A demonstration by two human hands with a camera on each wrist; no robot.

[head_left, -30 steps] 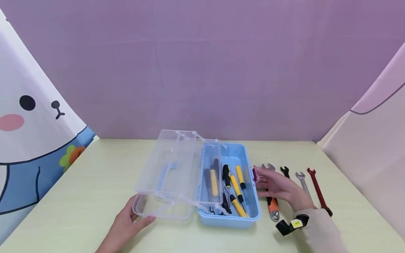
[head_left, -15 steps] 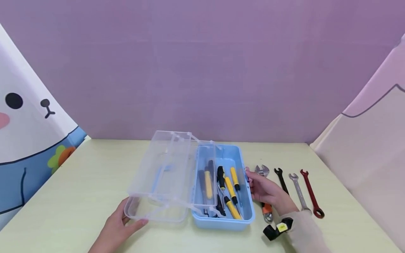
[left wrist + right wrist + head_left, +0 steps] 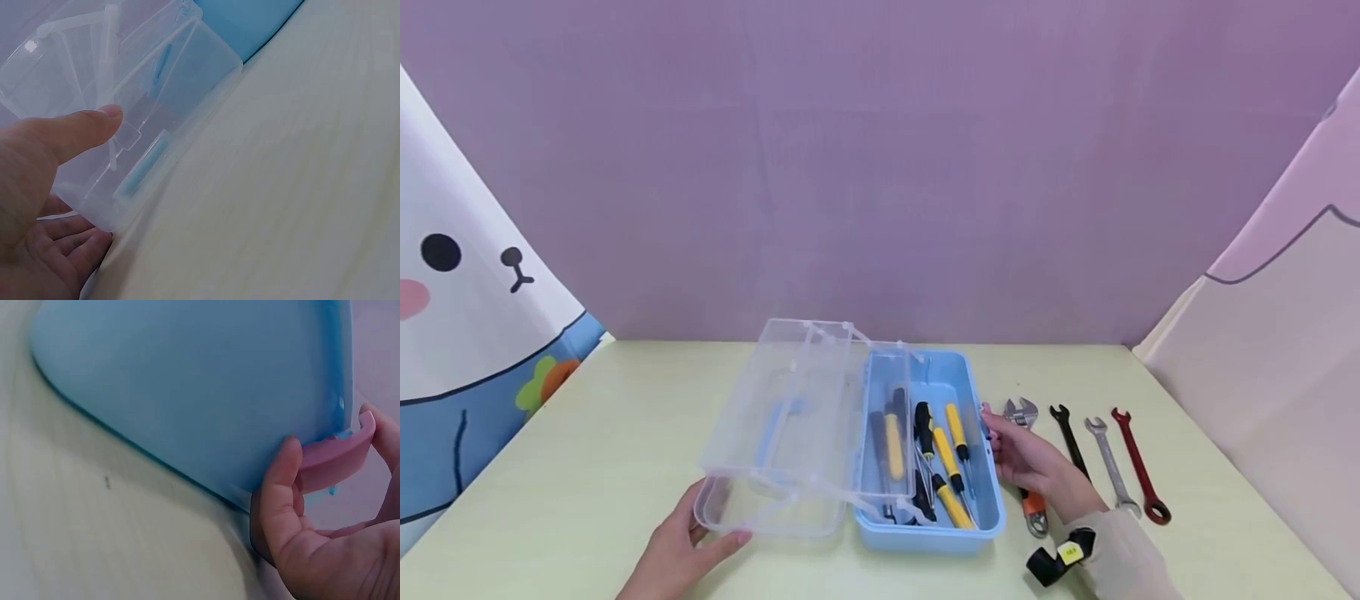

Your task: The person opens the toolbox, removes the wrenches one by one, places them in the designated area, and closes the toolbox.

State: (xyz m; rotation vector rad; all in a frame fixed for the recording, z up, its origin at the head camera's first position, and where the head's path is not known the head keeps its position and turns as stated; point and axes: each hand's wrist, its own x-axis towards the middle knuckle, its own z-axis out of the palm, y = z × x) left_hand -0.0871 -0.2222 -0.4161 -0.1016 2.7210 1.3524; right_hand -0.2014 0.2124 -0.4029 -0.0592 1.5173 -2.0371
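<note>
A light blue toolbox [image 3: 925,540] stands with its clear plastic lid [image 3: 797,417] swung out to the left. Several screwdrivers [image 3: 953,502] with yellow and black handles lie inside, some seen through the clear plastic. At the lid's near left corner, my left hand [image 3: 681,546] grips the edge, the thumb [image 3: 87,134] on one face and the fingers curled below. On the toolbox's right side, my right hand [image 3: 1037,467] holds a pink latch [image 3: 337,464] between thumb and fingers. Just beyond that hand lies an adjustable wrench [image 3: 1021,412] with an orange-and-black handle, partly hidden by it.
Right of the right hand lie a black wrench [image 3: 1069,433], a silver wrench [image 3: 1108,462] and a red wrench [image 3: 1138,462] on the pale table [image 3: 587,467]. A purple backdrop [image 3: 865,175] rises behind the table's far edge.
The head view has shifted a little. My right hand has drawn its fingers in at the pink latch, uncovering the adjustable wrench's head. The left hand stays on the lid's corner.
</note>
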